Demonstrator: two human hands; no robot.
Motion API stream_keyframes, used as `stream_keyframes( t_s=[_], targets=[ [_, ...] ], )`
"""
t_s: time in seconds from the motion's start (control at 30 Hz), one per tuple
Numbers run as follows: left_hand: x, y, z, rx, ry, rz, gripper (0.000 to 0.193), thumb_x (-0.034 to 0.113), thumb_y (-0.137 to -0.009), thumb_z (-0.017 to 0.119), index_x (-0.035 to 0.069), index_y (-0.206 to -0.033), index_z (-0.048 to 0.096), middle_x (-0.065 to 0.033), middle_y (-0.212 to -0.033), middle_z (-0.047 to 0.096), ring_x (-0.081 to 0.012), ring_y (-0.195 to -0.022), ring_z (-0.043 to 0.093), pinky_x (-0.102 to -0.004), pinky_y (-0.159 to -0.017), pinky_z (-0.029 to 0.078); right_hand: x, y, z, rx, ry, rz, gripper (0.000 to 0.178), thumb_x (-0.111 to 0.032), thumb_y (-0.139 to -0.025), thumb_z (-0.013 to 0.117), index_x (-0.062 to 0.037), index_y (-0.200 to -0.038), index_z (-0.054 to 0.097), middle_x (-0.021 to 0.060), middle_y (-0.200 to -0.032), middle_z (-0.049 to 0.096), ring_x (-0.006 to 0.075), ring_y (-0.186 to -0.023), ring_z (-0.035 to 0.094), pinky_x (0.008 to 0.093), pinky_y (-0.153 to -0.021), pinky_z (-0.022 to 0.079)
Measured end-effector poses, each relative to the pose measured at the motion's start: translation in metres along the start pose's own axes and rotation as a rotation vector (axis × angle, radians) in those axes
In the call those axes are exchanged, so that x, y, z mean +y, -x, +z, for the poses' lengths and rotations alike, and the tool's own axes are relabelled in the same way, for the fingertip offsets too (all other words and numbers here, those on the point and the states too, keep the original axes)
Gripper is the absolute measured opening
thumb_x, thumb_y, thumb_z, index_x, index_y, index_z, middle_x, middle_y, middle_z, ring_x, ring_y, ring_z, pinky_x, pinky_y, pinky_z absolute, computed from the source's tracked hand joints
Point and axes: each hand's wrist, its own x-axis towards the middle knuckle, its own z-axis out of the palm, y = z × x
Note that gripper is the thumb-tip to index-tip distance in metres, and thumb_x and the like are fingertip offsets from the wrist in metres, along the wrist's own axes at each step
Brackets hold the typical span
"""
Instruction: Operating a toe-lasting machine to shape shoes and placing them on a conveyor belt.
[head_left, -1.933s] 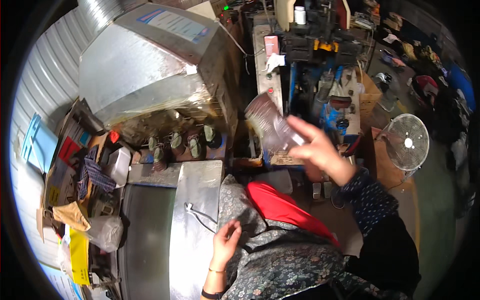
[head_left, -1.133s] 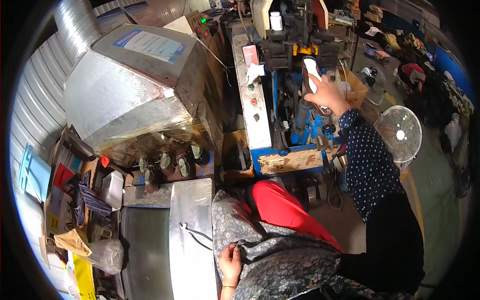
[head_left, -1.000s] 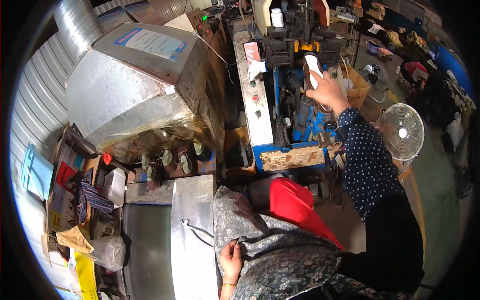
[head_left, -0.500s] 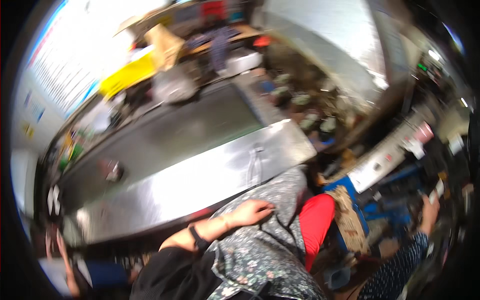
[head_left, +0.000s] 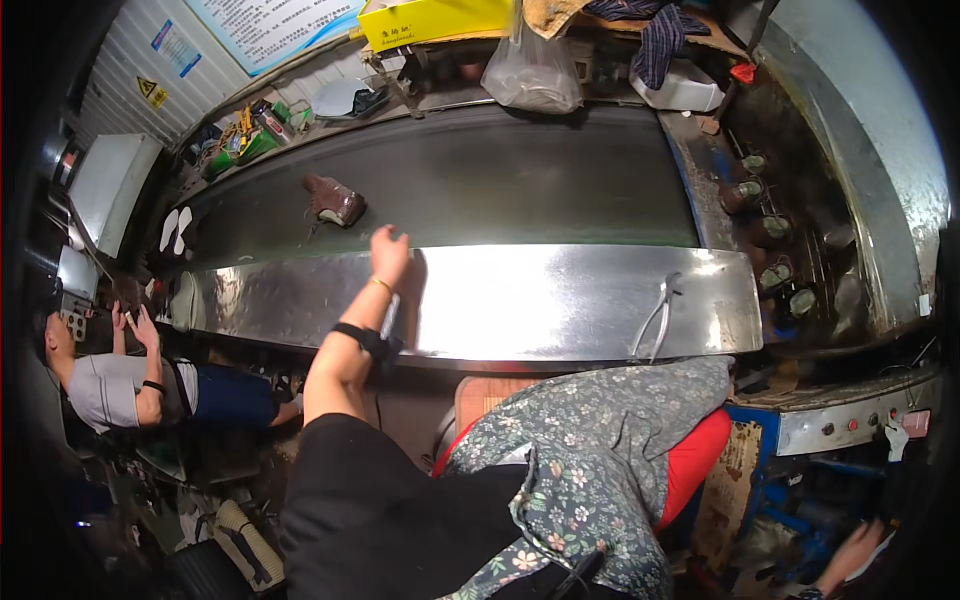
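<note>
My left hand (head_left: 390,255) reaches over the far edge of the shiny metal work surface (head_left: 580,300), with its fingers loosely bent, slightly apart and nothing in them. Just beyond it and to the left, a brown ankle boot (head_left: 335,202) lies tipped over on the dark conveyor belt (head_left: 520,170); hand and boot do not touch. A pair of long-handled metal pliers (head_left: 660,315) rests on the right part of the metal surface. I cannot make out my right hand.
At left sits a co-worker (head_left: 140,385), both hands raised beside white insoles (head_left: 175,230). Another person's hand (head_left: 855,555) shows at lower right. A clear plastic bag (head_left: 535,75) and yellow box (head_left: 435,22) stand beyond the belt. Several shoes (head_left: 775,228) sit at right.
My view has swung left. My left hand has left my lap and stretched forward across the metal surface toward the boot. The pliers still lie on the metal.
</note>
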Motion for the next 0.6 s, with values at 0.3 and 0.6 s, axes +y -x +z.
stream_keyframes(
  t_s=[0.3,0.6],
  targets=[
    [-0.045,-0.129,-0.037,-0.450,-0.903,0.169,0.063,0.012,-0.096,0.051,0.017,-0.157,0.036,-0.0093,-0.170,0.022,-0.0376,-0.129,0.059,-0.0457,-0.106,0.051,-0.308,0.180,0.027,-0.320,-0.213,-0.403,0.031,-0.028,-0.104,0.051,-0.0079,-0.116,0.071,0.0160,-0.108,0.071,0.0317,-0.105,0.068,0.0436,-0.090,0.054],
    [-0.033,-0.190,-0.016,-0.504,-1.126,0.084,0.050,0.027,-0.104,0.039,0.013,-0.150,0.050,-0.0104,-0.157,0.046,-0.0313,-0.134,0.057,-0.0461,-0.113,0.044,-0.291,0.305,0.023,-0.924,-0.466,0.084,0.040,-0.033,-0.100,0.053,-0.0154,-0.134,0.061,0.0130,-0.130,0.063,0.0281,-0.122,0.057,0.0433,-0.101,0.046]
  ],
)
